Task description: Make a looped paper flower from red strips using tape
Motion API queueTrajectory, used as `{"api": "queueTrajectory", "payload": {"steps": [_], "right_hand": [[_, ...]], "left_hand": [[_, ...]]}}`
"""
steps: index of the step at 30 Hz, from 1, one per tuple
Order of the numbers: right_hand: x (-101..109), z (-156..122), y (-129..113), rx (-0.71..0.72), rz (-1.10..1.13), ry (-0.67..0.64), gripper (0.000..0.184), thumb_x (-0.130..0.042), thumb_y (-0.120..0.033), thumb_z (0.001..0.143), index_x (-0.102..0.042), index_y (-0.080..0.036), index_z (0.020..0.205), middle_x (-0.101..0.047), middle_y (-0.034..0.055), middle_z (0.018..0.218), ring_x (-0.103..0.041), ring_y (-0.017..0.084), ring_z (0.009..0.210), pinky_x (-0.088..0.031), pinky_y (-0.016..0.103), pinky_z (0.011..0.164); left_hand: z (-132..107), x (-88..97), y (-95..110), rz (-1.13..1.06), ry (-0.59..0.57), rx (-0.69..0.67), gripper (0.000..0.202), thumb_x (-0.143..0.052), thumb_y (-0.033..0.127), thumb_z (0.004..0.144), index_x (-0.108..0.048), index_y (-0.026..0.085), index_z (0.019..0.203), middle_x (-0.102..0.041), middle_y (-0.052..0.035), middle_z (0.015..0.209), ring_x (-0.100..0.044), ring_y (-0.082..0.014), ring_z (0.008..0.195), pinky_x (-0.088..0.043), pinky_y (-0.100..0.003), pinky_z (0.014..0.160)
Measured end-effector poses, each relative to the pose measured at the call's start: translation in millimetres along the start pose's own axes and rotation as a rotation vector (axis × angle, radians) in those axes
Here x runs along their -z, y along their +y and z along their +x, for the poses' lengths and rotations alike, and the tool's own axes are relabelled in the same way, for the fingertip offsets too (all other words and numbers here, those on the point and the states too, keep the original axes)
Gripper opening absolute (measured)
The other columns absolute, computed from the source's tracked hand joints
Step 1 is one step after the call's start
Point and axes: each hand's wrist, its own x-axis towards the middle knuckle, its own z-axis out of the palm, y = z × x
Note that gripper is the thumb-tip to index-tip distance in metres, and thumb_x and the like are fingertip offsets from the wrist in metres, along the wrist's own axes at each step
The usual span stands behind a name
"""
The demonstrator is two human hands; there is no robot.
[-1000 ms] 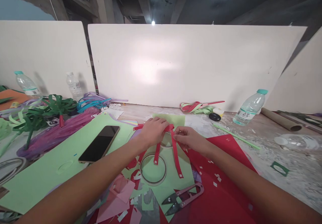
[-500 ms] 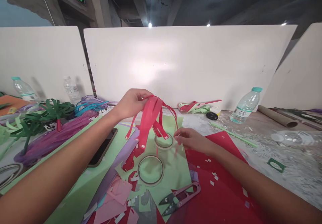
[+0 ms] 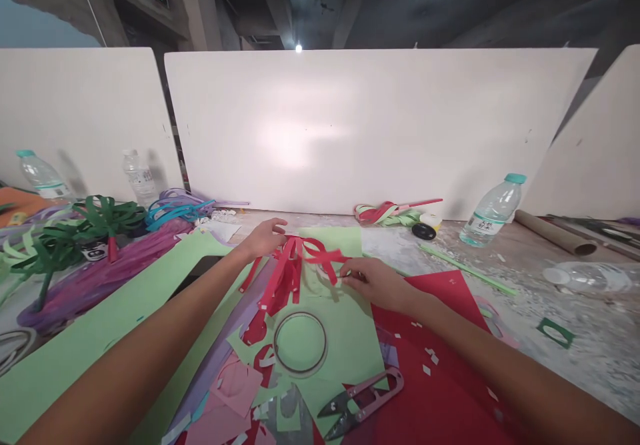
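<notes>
My left hand is closed on the gathered top of a bunch of red paper strips. The strips hang down low over the green paper, with small white patches at several of their ends. To the right of the bunch, my right hand has its fingers pinched at the end of a red strip that reaches across from the bunch. A roll of tape lies flat on the green paper nearer to me. Behind the strips and my right fingers, a second ring is partly hidden.
Thread snips lie at the front among pink paper scraps. Red paper lies at the right. A phone is partly under my left forearm. Water bottles and green paper tassels stand farther off, before white boards.
My left hand has lowered the red strips toward the green paper. My right hand has risen slightly and now pinches a strip stretched out to the right.
</notes>
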Motion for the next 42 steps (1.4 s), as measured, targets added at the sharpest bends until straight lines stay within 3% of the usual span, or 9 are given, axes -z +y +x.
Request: {"api": "queueTrajectory", "payload": {"steps": [5,9,14,19,21,24,30,37,42], "right_hand": [[11.8,-19.4,14.8,-0.131,-0.126,0.036,0.016,-0.05,-0.024,0.085,-0.065,-0.022,0.086,-0.067,0.0058,0.082,-0.058,0.022,0.073,-0.034,0.028,0.059],[16.1,-27.4,9.1,-0.294,-0.287,0.037,0.018,-0.055,-0.03,0.082,-0.067,-0.021,0.093,-0.068,0.0071,0.08,-0.058,0.024,0.069,-0.029,0.028,0.054],[5.0,-14.0,-26.7,-0.09,-0.171,0.012,0.02,-0.051,-0.032,0.086,-0.066,-0.024,0.098,-0.066,0.0028,0.083,-0.059,0.018,0.073,-0.034,0.026,0.06],[-16.1,2.7,-43.1,-0.014,-0.209,-0.094,0.02,-0.052,-0.03,0.084,-0.068,-0.025,0.096,-0.063,0.0039,0.084,-0.059,0.019,0.075,-0.033,0.027,0.061],[-20.4,4.8,-39.4,-0.033,-0.214,-0.085,0.022,-0.052,-0.033,0.084,-0.067,-0.025,0.099,-0.063,0.0047,0.084,-0.059,0.021,0.078,-0.033,0.027,0.061],[-22.3,4.6,-31.4,-0.071,-0.216,-0.071,0.024,-0.053,-0.037,0.084,-0.066,-0.025,0.101,-0.063,0.0048,0.085,-0.059,0.022,0.079,-0.032,0.027,0.06],[-21.8,3.8,-27.2,-0.12,-0.21,-0.048,0.025,-0.053,-0.036,0.085,-0.067,-0.026,0.104,-0.063,0.0046,0.085,-0.058,0.02,0.074,-0.028,0.026,0.056],[-19.9,-4.6,-33.2,0.031,-0.155,-0.102,0.026,-0.046,-0.024,0.09,-0.072,-0.027,0.094,-0.056,0.0032,0.079,-0.056,0.016,0.072,-0.032,0.024,0.06],[-16.8,-12.3,-32.0,0.017,-0.139,-0.097,0.023,-0.05,-0.022,0.086,-0.071,-0.025,0.092,-0.059,0.004,0.085,-0.057,0.015,0.072,-0.034,0.024,0.061]], "left_hand": [[11.2,11.2,-6.2,0.061,0.062,0.01,0.052,-0.057,0.024,0.071,-0.05,0.016,0.121,-0.064,-0.0133,0.101,-0.064,-0.0177,0.068,-0.052,-0.027,0.056],[14.4,16.1,-8.4,0.184,0.128,-0.019,0.061,-0.056,0.02,0.069,-0.043,0.013,0.128,-0.054,-0.02,0.122,-0.064,-0.0253,0.09,-0.053,-0.034,0.07],[-5.7,2.0,4.4,0.373,0.119,-0.215,0.068,-0.055,0.009,0.061,-0.046,0.016,0.128,-0.042,-0.0136,0.138,-0.036,-0.0304,0.129,-0.034,-0.041,0.106],[-44.0,-21.9,22.2,0.576,-0.051,-0.56,0.038,-0.051,0.009,0.07,-0.061,0.02,0.104,-0.055,-0.0061,0.125,-0.044,-0.0247,0.123,-0.033,-0.037,0.106],[-59.7,-30.7,25.8,0.715,-0.057,-0.721,0.031,-0.05,0.012,0.075,-0.06,0.02,0.104,-0.058,-0.0067,0.116,-0.049,-0.0247,0.114,-0.038,-0.038,0.099],[-78.2,-41.4,27.8,0.839,-0.027,-0.793,0.021,-0.048,0.015,0.079,-0.058,0.018,0.097,-0.062,-0.0069,0.099,-0.055,-0.0237,0.097,-0.042,-0.037,0.086],[-91.3,-53.2,21.5,0.909,-0.246,-0.704,0.02,-0.054,0.024,0.078,-0.06,0.021,0.097,-0.067,-0.003,0.091,-0.061,-0.0211,0.081,-0.043,-0.03,0.066],[-82.8,-55.2,6.9,0.828,-0.307,-0.549,0.017,-0.054,0.031,0.079,-0.068,0.023,0.087,-0.068,-0.0034,0.085,-0.06,-0.0224,0.085,-0.04,-0.029,0.064],[-75.3,-52.9,-2.0,0.773,-0.344,-0.471,0.018,-0.051,0.022,0.078,-0.068,0.023,0.083,-0.069,-0.0011,0.079,-0.061,-0.017,0.073,-0.039,-0.025,0.061]]}}
